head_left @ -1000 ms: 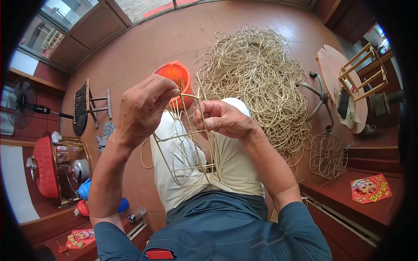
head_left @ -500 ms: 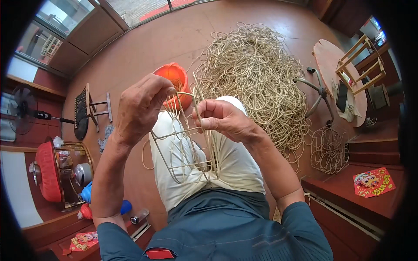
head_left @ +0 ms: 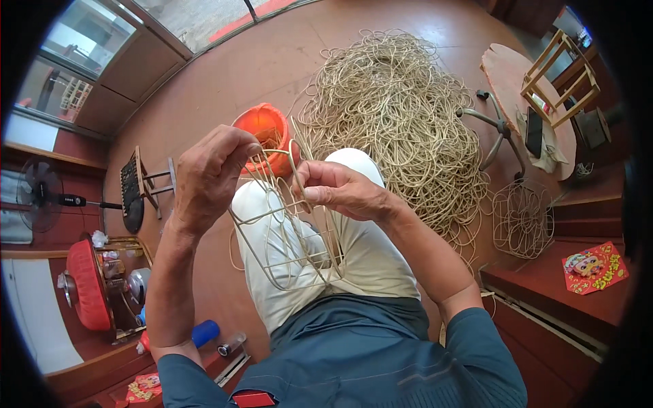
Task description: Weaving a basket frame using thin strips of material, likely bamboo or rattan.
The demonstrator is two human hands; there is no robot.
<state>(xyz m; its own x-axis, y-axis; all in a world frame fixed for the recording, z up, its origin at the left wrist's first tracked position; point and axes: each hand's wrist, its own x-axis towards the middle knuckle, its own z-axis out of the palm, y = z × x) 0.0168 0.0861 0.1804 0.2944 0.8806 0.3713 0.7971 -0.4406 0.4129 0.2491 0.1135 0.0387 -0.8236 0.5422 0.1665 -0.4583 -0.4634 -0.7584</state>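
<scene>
An openwork basket frame of thin beige rods stands over my lap, between my raised hands. At its upper rim my left hand is closed, thumb and fingertips pinched on the rod. My right hand has a beige cord between thumb and forefinger, and the cord bends up beside the rim. Just where the cord passes round the rim is too fine to make out. Behind the frame, an orange bucket on the floor holds some short strands.
A big heap of beige cord covers the floor ahead. To the right are a second wire frame, a metal stand and a wooden-slab table bearing a small wooden stool. A fan and a low bench stand left.
My right hand has shifted slightly left with the cord, whose upper bend now leans closer to the rim. My left hand keeps its pinch. The whole view has tilted a little.
</scene>
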